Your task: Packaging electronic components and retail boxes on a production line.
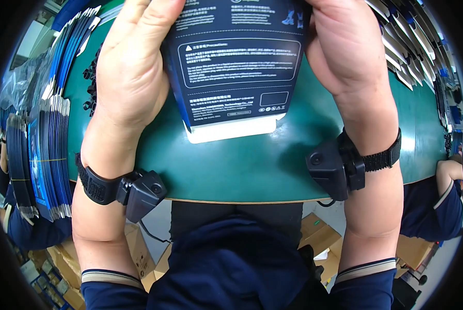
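Between my hands is a dark blue printed cardboard box [236, 98], held up over the green table. Its printed face is toward me, and a white flap [234, 129] sticks out at its near end. My left hand [133, 62] grips the box's left side, thumb along the edge. My right hand [350, 51] holds the right side. The fingertips of both hands and the far end of the box are cut off by the upper edge of the picture. Each wrist wears a black strap with a small black camera.
Flattened blue boxes [50, 160] are stacked at the left table edge, with more [71, 51] fanned behind them. Small black parts [90, 82] lie beside my left hand. White-edged flat cartons [404, 41] spread at the far right. Other people sit at both sides; brown cartons [319, 232] stand below the green table [231, 175].
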{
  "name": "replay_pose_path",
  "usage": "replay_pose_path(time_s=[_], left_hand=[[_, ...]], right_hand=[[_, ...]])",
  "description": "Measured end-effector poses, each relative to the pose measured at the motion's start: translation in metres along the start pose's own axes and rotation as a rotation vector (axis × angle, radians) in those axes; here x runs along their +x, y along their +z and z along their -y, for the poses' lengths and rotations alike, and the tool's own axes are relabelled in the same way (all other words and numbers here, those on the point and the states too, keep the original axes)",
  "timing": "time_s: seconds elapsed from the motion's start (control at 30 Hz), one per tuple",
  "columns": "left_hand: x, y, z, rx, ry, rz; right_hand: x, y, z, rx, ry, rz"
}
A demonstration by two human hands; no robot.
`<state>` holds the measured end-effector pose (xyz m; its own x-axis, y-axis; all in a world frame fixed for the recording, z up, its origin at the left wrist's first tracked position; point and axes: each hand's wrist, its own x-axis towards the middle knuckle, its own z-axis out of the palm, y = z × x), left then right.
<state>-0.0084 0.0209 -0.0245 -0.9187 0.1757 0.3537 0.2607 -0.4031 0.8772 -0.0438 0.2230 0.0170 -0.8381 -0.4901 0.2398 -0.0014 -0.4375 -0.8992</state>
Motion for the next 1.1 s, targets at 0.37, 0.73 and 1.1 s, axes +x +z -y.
replay_pose_path(time_s=[0.37, 0.73, 1.1], left_hand=[[0.001, 0.009, -0.011, 0.409, 0.096, -0.190], [-0.002, 0.019, -0.011, 0.214, 0.026, -0.258], [0.000, 0.014, -0.021, 0.363, 0.245, -0.216]], right_hand=[[0.005, -0.005, -0.014, -0.536, -0.056, -0.111], [0.005, 0.000, -0.019, -0.413, -0.181, -0.144], [0.004, 0.002, -0.021, -0.073, 0.007, -0.077]])
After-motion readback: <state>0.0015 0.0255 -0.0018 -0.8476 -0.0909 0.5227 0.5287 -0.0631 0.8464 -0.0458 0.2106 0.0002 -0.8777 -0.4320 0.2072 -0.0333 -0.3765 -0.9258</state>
